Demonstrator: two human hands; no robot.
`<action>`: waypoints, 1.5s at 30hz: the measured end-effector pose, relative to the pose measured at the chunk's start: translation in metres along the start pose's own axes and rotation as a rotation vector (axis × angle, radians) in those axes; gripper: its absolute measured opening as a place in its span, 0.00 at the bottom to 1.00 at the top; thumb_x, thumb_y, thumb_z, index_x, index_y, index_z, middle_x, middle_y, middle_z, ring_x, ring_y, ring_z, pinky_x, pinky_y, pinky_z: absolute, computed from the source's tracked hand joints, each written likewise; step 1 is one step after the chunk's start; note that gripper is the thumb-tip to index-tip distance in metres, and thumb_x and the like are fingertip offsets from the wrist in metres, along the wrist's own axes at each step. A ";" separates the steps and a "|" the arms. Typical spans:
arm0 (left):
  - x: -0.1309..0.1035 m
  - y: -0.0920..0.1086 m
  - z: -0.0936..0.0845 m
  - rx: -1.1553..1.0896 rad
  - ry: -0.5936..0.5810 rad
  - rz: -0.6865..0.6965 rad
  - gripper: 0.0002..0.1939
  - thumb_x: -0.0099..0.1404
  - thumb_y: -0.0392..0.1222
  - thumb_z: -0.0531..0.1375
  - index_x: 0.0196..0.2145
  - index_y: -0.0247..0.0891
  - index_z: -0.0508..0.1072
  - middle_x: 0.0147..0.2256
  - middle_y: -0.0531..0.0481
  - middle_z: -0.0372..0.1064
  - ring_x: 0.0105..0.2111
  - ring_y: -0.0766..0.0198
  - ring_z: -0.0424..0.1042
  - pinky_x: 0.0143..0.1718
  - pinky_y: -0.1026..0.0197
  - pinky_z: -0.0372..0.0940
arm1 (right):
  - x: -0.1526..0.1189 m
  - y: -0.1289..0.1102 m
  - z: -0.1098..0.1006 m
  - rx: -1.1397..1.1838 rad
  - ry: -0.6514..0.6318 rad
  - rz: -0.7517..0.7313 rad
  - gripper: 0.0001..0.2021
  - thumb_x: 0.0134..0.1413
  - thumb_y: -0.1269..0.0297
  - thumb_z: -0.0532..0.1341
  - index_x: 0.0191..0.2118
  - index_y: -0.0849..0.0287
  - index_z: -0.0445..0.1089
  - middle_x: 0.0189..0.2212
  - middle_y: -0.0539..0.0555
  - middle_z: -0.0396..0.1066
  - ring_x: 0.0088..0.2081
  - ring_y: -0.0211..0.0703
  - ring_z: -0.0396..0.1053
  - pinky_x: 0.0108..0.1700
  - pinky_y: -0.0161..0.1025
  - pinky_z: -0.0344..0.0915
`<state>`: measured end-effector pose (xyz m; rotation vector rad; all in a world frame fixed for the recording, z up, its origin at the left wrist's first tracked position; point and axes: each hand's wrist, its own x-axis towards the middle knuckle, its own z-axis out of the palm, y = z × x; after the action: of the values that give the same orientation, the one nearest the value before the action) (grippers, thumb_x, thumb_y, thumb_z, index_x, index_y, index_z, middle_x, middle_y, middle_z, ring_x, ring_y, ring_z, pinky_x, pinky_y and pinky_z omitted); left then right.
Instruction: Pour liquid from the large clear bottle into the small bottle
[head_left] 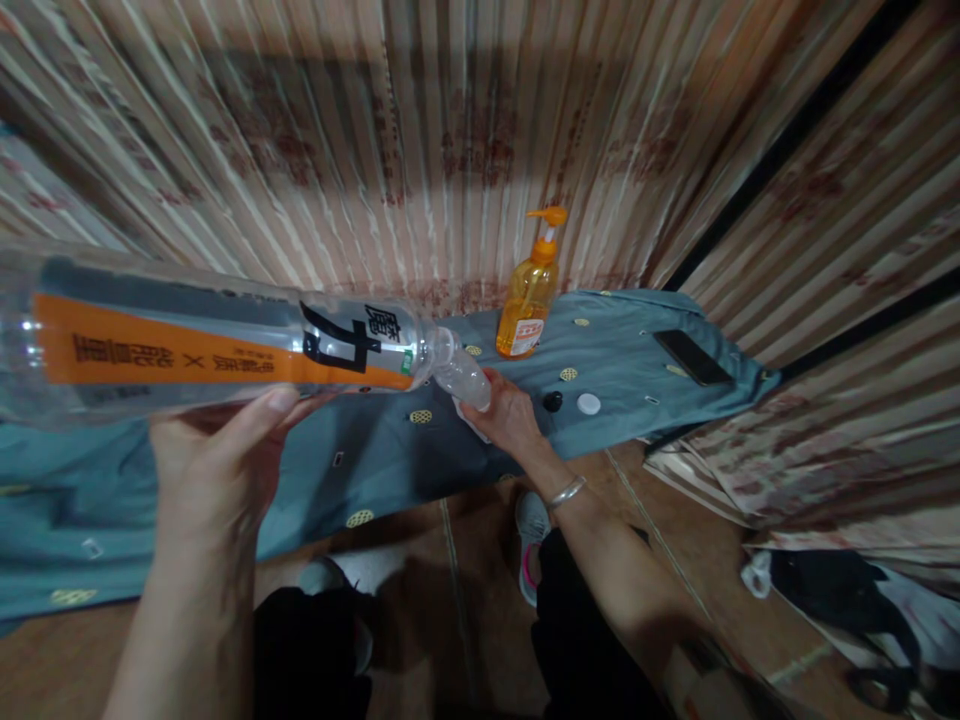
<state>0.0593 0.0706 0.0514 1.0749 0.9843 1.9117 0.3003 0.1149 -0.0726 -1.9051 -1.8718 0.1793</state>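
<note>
My left hand point(232, 450) is wrapped from below around a large clear plastic bottle point(187, 350) with an orange, grey and black label. The bottle lies nearly level, its neck pointing right. At that neck is a small translucent plastic container point(463, 375), tilted, with my right hand point(510, 415) closed around its lower end. Neck and container meet or overlap in view; whether they touch I cannot tell. Something white shows partly beneath my right hand. Just right of it, a small black cap point(553, 401) and a round white lid point(589, 404) lie on the cloth.
An orange pump bottle point(529, 295) stands upright on the blue-green cloth point(615, 340), near the patterned curtain point(480, 150). A dark flat phone-like object point(691, 357) lies at the right. Below are the tiled floor point(600, 500), my shoes, and a dark-and-white bundle point(847, 610).
</note>
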 end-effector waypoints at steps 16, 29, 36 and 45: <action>0.000 0.005 0.001 0.064 0.021 -0.033 0.18 0.38 0.35 0.72 0.30 0.48 0.79 0.24 0.60 0.79 0.27 0.60 0.83 0.33 0.55 0.84 | 0.000 0.001 -0.001 0.000 -0.005 -0.025 0.25 0.60 0.59 0.69 0.60 0.62 0.71 0.55 0.64 0.81 0.54 0.53 0.81 0.55 0.41 0.74; 0.001 0.000 -0.003 0.094 -0.028 -0.011 0.21 0.42 0.36 0.73 0.37 0.48 0.82 0.27 0.58 0.82 0.30 0.58 0.84 0.39 0.53 0.84 | 0.000 0.001 -0.001 0.001 -0.014 -0.038 0.26 0.62 0.57 0.68 0.61 0.62 0.69 0.54 0.63 0.81 0.54 0.52 0.80 0.55 0.40 0.73; -0.001 0.003 0.001 0.096 -0.013 -0.005 0.24 0.40 0.37 0.73 0.39 0.47 0.83 0.24 0.58 0.80 0.28 0.58 0.83 0.36 0.54 0.83 | 0.000 0.000 -0.003 -0.023 -0.011 -0.036 0.25 0.61 0.58 0.69 0.61 0.61 0.70 0.54 0.63 0.81 0.54 0.51 0.80 0.55 0.39 0.73; 0.001 0.002 -0.001 0.090 -0.021 0.018 0.23 0.42 0.36 0.73 0.39 0.49 0.82 0.27 0.58 0.81 0.29 0.58 0.82 0.38 0.51 0.83 | 0.000 0.001 -0.002 -0.007 0.004 -0.055 0.24 0.61 0.58 0.69 0.59 0.61 0.71 0.52 0.62 0.82 0.52 0.51 0.81 0.53 0.39 0.73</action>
<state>0.0574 0.0703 0.0532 1.1569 1.0607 1.8819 0.3022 0.1142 -0.0710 -1.8552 -1.9223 0.1517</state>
